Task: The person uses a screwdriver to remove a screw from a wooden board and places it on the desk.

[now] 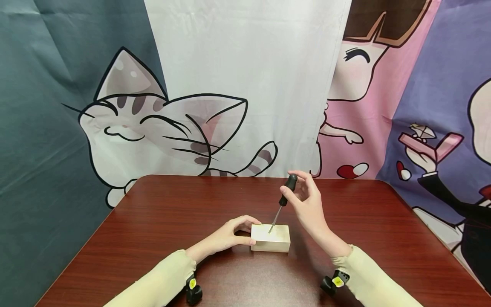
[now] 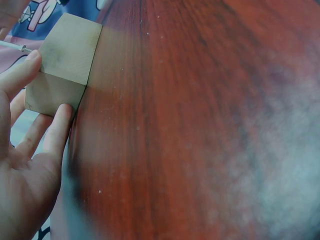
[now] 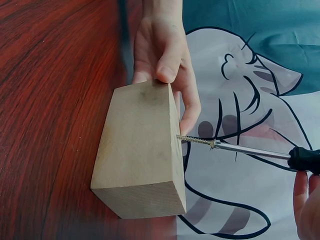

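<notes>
A pale wooden block (image 1: pixel 270 246) lies on the table. My left hand (image 1: pixel 226 236) grips its left end, with the thumb on the near side and fingers at the far corner. A screw (image 3: pixel 197 141) stands partly sunk in the block's top face, much of its thread exposed. Against the screw's head rests the tip of a screwdriver (image 3: pixel 255 149) with a steel shaft. My right hand (image 1: pixel 308 204) holds the black handle (image 1: pixel 290 184) between thumb and fingers above the block. In the head view the screwdriver leans up and to the right.
The reddish-brown wooden tabletop (image 1: pixel 184 213) extends around the block. Behind its far edge hangs a cloth backdrop (image 1: pixel 245 51) with cartoon figures. Both forearms wear black wrist cameras over pale sleeves (image 1: pixel 165 277).
</notes>
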The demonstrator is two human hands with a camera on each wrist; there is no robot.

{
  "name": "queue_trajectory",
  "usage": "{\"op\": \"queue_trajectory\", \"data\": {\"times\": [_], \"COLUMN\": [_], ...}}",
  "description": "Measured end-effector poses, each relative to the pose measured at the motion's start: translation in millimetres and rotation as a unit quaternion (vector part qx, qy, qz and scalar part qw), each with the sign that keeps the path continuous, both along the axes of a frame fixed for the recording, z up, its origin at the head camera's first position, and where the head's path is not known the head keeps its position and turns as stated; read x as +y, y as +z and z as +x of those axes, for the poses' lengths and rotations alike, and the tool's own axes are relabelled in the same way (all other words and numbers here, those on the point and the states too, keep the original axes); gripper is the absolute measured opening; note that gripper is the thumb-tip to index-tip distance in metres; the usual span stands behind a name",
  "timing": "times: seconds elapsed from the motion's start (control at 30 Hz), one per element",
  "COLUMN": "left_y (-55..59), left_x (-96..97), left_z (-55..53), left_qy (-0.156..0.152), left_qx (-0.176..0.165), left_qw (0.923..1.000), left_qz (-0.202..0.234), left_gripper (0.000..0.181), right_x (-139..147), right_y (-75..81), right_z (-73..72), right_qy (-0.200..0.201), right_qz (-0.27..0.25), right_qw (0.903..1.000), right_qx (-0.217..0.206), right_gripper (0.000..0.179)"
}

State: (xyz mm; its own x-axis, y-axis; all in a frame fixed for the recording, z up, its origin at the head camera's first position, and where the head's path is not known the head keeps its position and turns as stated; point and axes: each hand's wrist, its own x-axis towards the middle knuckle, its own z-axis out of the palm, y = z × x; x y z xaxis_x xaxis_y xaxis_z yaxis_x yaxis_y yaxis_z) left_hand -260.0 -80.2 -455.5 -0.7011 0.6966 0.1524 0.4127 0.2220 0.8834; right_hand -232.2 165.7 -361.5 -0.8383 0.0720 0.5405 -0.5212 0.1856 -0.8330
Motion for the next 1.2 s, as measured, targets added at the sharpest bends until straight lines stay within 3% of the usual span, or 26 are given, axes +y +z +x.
{"op": "queue_trajectory", "data": {"times": [0.37,0.9,1.2], "left_y": [1.3,2.0,0.6], "left_x": [0.2,0.4,0.5], "left_z": [0.0,0.2,-0.3], "left_qy": [0.001,-0.001,-0.006], "left_qx": [0.003,0.002,0.004], "left_qw": [1.0000,1.0000,0.9999], "left_qz": [0.003,0.006,0.010], "left_gripper": [0.048,0.047,0.048], "right_x": [4.4,2.4,-2.9], "right_y": [1.7,2.0,9.5], "right_z": [0.4,0.1,7.6], "right_qy": [0.025,0.016,-0.014], "right_qz": [-0.001,-0.006,-0.026], "right_qw": [0.9996,0.9998,0.9996], "right_qx": [0.010,0.008,-0.002], "right_gripper": [0.045,0.044,0.047]}}
